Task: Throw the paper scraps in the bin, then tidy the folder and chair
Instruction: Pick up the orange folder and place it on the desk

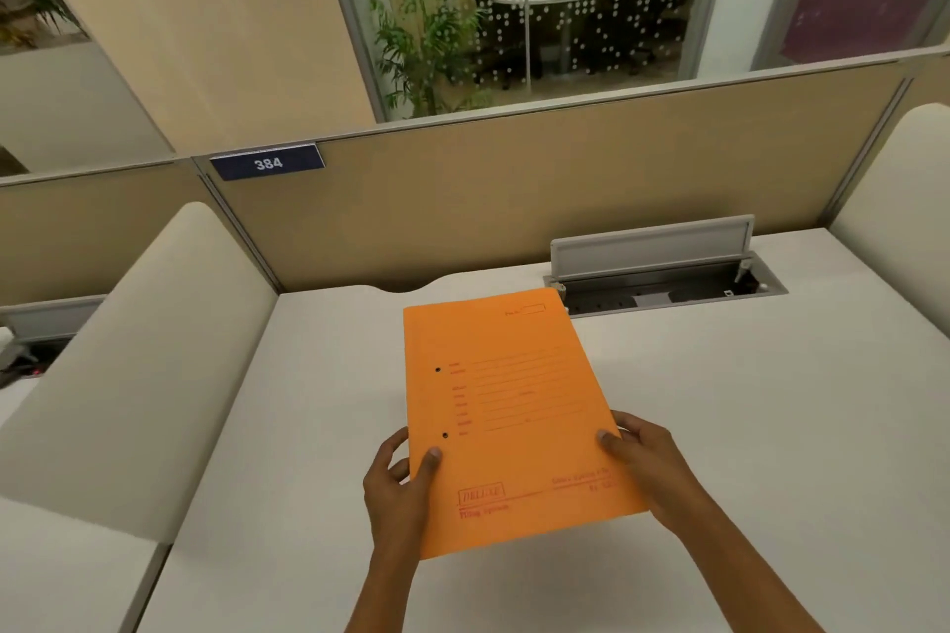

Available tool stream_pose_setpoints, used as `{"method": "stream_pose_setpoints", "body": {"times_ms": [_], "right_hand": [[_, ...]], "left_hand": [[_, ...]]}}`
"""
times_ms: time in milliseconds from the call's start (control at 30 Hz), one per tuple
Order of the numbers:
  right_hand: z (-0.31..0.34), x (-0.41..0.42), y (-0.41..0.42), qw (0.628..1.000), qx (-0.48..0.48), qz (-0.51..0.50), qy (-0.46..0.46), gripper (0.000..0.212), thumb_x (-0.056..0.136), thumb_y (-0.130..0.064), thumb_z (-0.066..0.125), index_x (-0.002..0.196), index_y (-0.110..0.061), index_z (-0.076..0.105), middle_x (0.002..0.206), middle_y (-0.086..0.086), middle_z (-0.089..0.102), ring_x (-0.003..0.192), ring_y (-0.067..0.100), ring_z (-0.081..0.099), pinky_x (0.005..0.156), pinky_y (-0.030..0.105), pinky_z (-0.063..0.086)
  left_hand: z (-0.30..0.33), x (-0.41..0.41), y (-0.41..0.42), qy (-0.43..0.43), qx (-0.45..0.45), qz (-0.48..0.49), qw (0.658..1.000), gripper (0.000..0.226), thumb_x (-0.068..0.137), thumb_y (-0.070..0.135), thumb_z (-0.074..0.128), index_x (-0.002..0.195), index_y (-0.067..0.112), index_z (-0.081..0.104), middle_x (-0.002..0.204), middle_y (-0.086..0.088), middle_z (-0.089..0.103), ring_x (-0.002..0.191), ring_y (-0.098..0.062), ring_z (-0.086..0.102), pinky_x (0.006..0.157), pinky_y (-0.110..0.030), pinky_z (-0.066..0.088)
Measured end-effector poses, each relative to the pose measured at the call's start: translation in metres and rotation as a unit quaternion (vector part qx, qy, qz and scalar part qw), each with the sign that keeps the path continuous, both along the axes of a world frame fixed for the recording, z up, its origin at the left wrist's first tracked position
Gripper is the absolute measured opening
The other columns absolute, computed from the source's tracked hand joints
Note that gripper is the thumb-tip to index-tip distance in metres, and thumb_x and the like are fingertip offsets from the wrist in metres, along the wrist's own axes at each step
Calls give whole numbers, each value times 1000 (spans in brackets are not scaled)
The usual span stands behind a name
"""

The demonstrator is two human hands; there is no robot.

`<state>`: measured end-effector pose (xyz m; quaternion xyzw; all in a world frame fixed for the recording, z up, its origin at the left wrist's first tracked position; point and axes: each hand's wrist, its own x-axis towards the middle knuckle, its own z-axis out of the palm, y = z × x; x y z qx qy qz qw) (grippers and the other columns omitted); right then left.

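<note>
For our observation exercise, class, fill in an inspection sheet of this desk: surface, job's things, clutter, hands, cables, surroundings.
Surface: white desk, bare around the folder.
Job's things: closed orange folder, held over the desk; no paper scraps, bin or chair seen.
Clutter: nothing seen.
Hands: left hand grips the folder's left edge, right hand its right edge, thumbs on top.
Cables: nothing seen; the desk's cable hatch is open.
Surroundings: beige partition with plate 384; glass wall and plant beyond.
</note>
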<state>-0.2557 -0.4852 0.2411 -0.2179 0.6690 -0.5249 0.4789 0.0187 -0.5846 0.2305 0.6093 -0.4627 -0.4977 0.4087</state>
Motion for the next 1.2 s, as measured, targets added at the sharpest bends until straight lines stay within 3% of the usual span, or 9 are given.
{"method": "stream_pose_setpoints", "body": {"times_ms": [200,367,567,700,800,1067,1200], "right_hand": [[-19,2,-47,998,10,-41,37,27,92,-10,70,115,-24,66,94,1,79,82,24,76,69,38,60],[-39,-1,-105,992,40,-67,94,31,92,-11,69,121,-21,64,96,8,77,86,28,73,85,49,58],[-71,-13,-170,985,86,-91,121,35,92,-10,67,127,-13,64,112,17,73,92,31,69,90,50,56],[-84,-27,-203,982,105,-87,130,36,91,-11,68,127,-13,63,114,18,72,91,31,68,86,46,56],[-92,-37,-226,979,120,-65,150,45,91,-11,70,133,-16,57,117,18,70,90,28,64,81,38,52],[-110,-54,-253,948,167,48,266,51,91,-10,69,139,-14,53,127,18,66,110,35,65,94,44,53],[-119,-62,-261,932,187,83,300,47,93,-12,66,138,-13,55,129,17,65,111,34,64,97,40,50]], "left_hand": [[-20,-3,-50,-3,25,-1,1000,46,84,26,79,126,24,62,85,4,76,73,-14,76,62,-32,57],[-37,-16,-116,-10,82,-23,996,56,80,22,83,131,19,60,97,-15,75,85,-30,73,77,-44,58],[-57,-32,-186,-25,137,-93,986,72,78,4,82,143,10,50,109,-13,71,94,-34,69,87,-53,57],[-69,-37,-217,-78,138,-124,980,71,80,1,79,144,12,50,119,-16,66,106,-39,65,91,-57,56],[-81,-44,-233,-118,135,-144,973,68,81,0,77,142,15,52,116,-14,65,104,-35,64,92,-52,56],[-106,-59,-257,-281,85,-227,928,66,82,9,78,142,16,51,125,-11,63,97,-20,57,94,-38,53],[-115,-70,-262,-328,73,-255,907,65,83,11,76,143,14,50,128,-12,60,110,-27,61,98,-36,50]]}}
